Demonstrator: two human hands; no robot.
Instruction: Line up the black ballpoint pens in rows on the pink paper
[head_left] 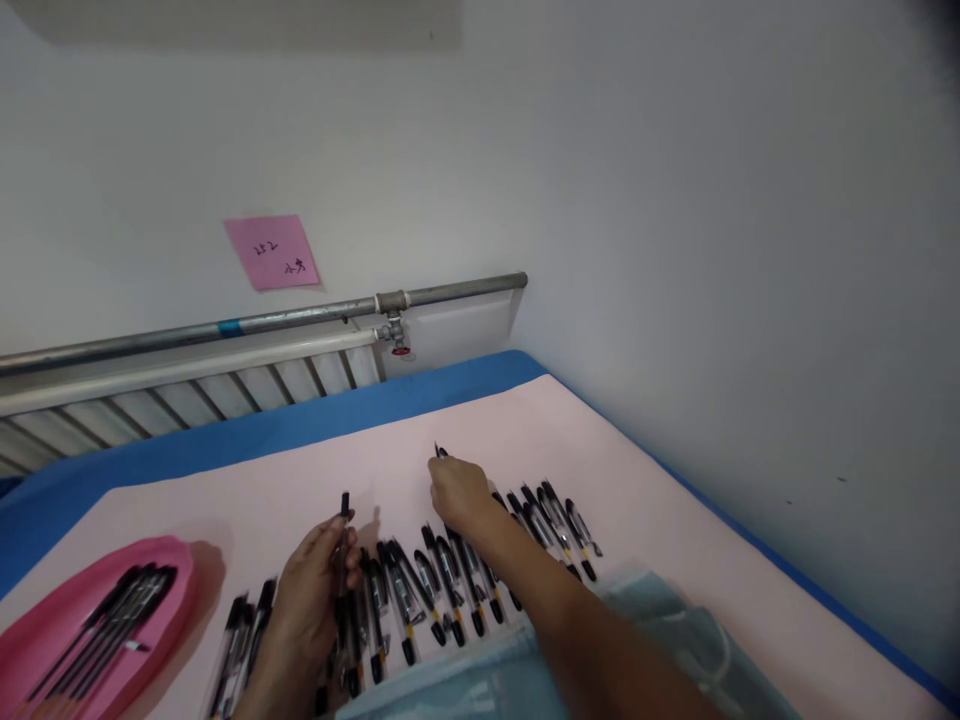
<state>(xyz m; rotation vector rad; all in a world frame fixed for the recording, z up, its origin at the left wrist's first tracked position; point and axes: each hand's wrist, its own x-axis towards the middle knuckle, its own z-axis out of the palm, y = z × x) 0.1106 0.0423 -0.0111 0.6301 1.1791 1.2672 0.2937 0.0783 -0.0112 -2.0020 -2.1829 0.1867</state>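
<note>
My left hand (311,590) is closed around a black pen (343,530) that points up and away from me, its tip above the fingers. My right hand (459,492) is closed in a pinch on another black pen (439,453), whose tip sticks out just beyond the knuckles. Both hands hover over a row of several black pens (442,585) lying side by side on a pale pink sheet (615,450). My right forearm crosses the row from the lower right.
A pink tray (172,575) with several black pens lies at the lower left. The pink sheet sits on a blue cover (300,420). A radiator (187,390), a metal pipe and a pink note (271,252) are on the wall behind. A light blue cloth (660,620) lies near me.
</note>
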